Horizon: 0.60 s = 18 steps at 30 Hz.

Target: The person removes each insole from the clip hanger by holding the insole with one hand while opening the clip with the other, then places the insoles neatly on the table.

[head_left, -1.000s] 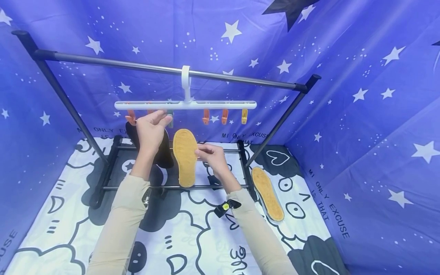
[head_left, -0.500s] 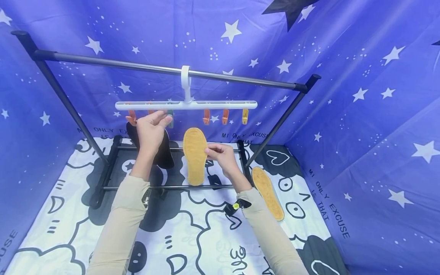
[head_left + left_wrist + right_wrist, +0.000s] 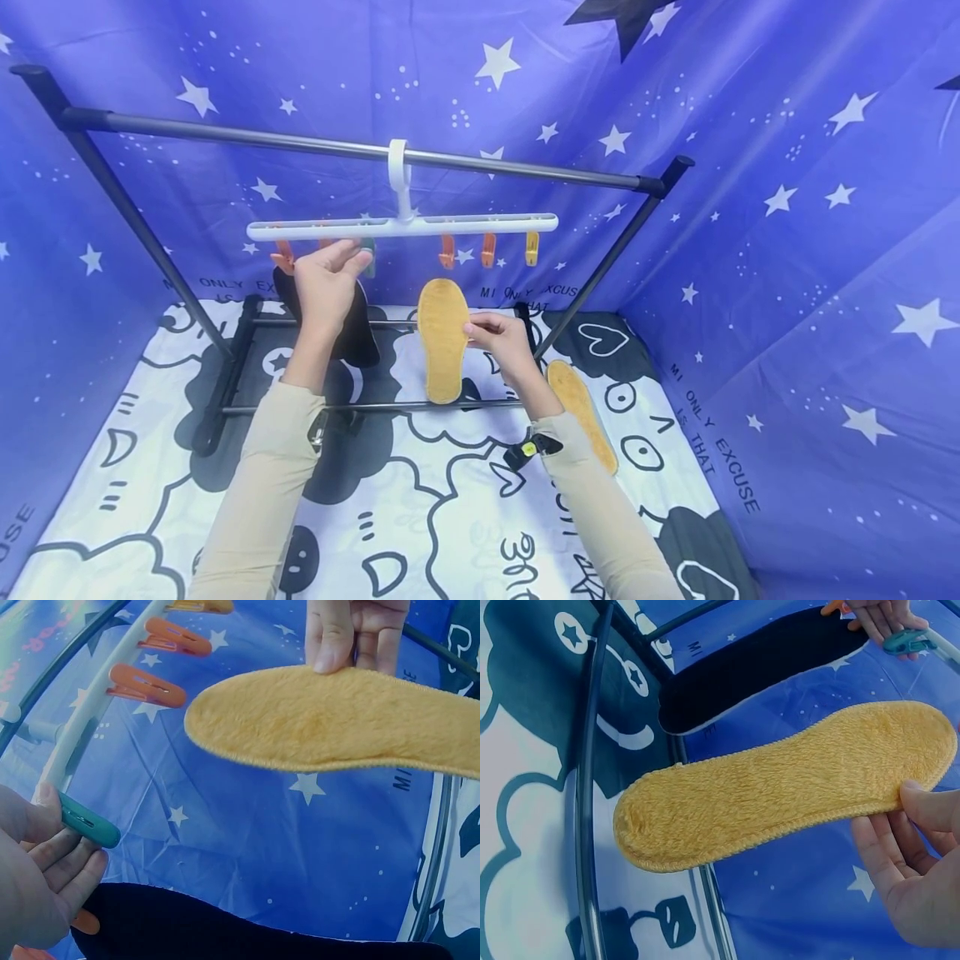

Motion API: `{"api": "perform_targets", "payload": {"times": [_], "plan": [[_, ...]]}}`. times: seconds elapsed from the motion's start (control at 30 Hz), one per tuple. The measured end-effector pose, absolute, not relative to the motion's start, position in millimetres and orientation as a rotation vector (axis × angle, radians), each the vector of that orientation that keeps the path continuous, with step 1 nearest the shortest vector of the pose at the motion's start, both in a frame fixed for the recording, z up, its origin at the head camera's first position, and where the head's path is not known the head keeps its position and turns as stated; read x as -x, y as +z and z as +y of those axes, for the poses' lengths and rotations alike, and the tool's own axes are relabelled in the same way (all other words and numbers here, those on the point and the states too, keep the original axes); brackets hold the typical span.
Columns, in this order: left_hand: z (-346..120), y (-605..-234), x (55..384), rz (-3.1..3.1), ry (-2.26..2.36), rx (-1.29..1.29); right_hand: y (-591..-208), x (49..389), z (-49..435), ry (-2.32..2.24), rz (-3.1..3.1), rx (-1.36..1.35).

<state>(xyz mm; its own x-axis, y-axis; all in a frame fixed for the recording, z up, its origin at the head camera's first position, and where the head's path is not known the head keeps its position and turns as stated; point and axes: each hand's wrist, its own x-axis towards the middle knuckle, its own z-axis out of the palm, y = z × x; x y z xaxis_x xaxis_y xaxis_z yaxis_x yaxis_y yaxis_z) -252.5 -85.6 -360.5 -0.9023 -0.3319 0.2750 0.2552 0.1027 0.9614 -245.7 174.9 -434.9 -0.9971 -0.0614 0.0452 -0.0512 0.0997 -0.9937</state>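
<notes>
My right hand (image 3: 501, 340) pinches a yellow fuzzy insole (image 3: 444, 342) by its side edge, thumb on the front, toe end up, below the hanger bar. In the right wrist view its plush face and stitched rim (image 3: 780, 795) show fully. My left hand (image 3: 326, 287) pinches a green clothespin (image 3: 90, 819) on the white hanger (image 3: 330, 227) between thumb and fingers. Behind that hand a black insole (image 3: 356, 333) hangs, with an orange clothespin (image 3: 86, 921) at its top edge; the hand hides part of it. The yellow insole hangs apart from the green clothespin, to its right.
The hanger hooks over a dark metal rack's top bar (image 3: 510, 169). Two orange clothespins (image 3: 447, 250) and a yellow clothespin (image 3: 532, 248) hang on its right half. A second yellow insole (image 3: 581, 417) lies on the patterned cloth at the right, partly behind my right forearm.
My right hand has moved right with the yellow insole, away from the left hand. The left hand has stayed at the green clothespin. The head view has shifted slightly.
</notes>
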Motion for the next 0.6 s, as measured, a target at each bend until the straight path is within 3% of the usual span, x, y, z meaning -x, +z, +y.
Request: {"api": "perform_targets", "payload": {"times": [0.6], "plan": [[-85, -360, 253, -1.949, -1.866, -0.069, -437, 248, 228, -2.096, 2.39, 0.028]]}}
